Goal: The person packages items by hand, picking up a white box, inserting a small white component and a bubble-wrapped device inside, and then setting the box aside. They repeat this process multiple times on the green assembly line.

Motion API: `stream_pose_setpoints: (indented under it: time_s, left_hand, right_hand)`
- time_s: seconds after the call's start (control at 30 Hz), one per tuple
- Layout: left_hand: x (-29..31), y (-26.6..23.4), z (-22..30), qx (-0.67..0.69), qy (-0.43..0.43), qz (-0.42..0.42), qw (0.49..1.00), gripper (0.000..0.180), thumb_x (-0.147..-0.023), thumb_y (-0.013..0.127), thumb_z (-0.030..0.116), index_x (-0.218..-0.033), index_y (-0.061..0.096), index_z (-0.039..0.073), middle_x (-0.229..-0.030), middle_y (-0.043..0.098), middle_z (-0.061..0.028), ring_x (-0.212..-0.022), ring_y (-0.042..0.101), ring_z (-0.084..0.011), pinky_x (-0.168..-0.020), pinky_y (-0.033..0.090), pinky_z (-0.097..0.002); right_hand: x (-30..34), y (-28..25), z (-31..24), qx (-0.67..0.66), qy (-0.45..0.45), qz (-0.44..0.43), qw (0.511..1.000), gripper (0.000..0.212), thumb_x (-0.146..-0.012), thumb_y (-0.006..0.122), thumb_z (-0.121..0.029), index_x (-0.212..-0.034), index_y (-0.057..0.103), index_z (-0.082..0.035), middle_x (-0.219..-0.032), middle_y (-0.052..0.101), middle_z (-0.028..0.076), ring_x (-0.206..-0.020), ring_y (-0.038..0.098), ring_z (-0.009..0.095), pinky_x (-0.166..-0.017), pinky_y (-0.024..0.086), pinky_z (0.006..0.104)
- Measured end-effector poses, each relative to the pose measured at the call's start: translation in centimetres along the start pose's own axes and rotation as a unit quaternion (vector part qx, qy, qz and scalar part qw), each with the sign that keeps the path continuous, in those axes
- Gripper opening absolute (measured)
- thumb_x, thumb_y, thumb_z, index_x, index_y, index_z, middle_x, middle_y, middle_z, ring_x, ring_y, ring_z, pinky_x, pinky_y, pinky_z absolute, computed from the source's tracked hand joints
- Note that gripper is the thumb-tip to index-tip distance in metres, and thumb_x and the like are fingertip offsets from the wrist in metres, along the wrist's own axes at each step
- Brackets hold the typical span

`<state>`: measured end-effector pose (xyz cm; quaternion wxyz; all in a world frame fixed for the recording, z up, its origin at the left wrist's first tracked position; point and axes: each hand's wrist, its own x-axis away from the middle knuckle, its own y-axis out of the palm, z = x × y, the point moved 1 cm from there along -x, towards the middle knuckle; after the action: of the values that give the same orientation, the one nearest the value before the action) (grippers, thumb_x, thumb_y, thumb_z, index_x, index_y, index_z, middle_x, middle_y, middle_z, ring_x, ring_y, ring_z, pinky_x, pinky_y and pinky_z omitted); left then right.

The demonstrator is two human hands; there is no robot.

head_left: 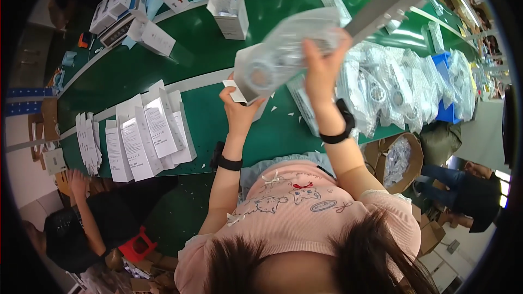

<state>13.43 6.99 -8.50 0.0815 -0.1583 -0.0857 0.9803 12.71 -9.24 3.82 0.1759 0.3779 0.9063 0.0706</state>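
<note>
The left hand [238, 110] pinches a small white card [235, 91] under a clear plastic bag [283, 51], which the right hand [321, 68] grips above the green table [218, 125]. White folded boxes [147, 136] lie left; bagged parts [392, 90] are heaped right. A cardboard box [400, 160] below holds more bags. Open white boxes [229, 8] stand farther off.

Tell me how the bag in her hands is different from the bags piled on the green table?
The held plastic bag is lifted in the air, gripped by the right hand and left hand; the piled bags lie flat on the green table. The held one is alone; the piled ones overlap. Both are clear plastic with parts inside.
</note>
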Motion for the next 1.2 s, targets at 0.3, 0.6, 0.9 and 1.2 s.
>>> stream_pose_setpoints:
  time_s: [0.3, 0.6, 0.9, 1.2]
  left_hand:
    - [2.5, -1.0, -1.6, -0.055, -0.049, 0.082, 0.994, 0.072, -0.056, 0.079, 0.005, -0.1, 0.022, 0.009, -0.125, 0.03, -0.0247, -0.114, 0.038, -0.0317, -0.092, 0.036, -0.0393]
    - [5.2, -0.8, -1.9, -0.023, 0.028, 0.048, 0.998, 0.078, -0.053, 0.083, 0.012, -0.101, 0.022, 0.011, -0.126, 0.028, -0.0248, -0.113, 0.037, -0.0331, -0.093, 0.033, -0.0405]
    - [4.4, 0.7, -1.9, -0.012, 0.033, 0.029, 0.999, 0.078, -0.053, 0.083, 0.014, -0.101, 0.022, 0.011, -0.127, 0.028, -0.0233, -0.113, 0.037, -0.0323, -0.095, 0.032, -0.0398]
    - [4.3, 0.8, -1.7, -0.023, 0.037, 0.025, 0.999, 0.077, -0.054, 0.082, 0.014, -0.101, 0.023, 0.011, -0.126, 0.028, -0.0226, -0.112, 0.037, -0.0324, -0.095, 0.032, -0.0398]
  right_hand:
    - [7.2, -1.4, 5.4, 0.353, -0.251, -0.309, 0.847, 0.046, -0.065, 0.068, -0.017, -0.106, 0.051, -0.007, -0.113, 0.042, 0.015, -0.107, 0.038, 0.037, -0.091, 0.032, 0.0442]
    - [8.5, -16.6, 9.5, 0.721, -0.105, -0.24, 0.642, 0.041, -0.066, 0.064, -0.019, -0.102, 0.055, -0.001, -0.091, 0.053, 0.012, -0.095, 0.049, 0.029, -0.094, 0.031, 0.0465]
    - [9.0, -14.2, 11.5, 0.572, -0.125, -0.392, 0.71, 0.029, -0.07, 0.062, -0.019, -0.096, 0.057, -0.007, -0.079, 0.056, 0.01, -0.087, 0.053, 0.027, -0.092, 0.032, 0.0467]
    - [3.2, -20.7, 14.3, 0.615, 0.053, -0.133, 0.776, 0.049, -0.07, 0.064, -0.031, -0.107, 0.05, -0.002, -0.084, 0.055, 0.013, -0.086, 0.051, 0.034, -0.075, 0.042, 0.0417]
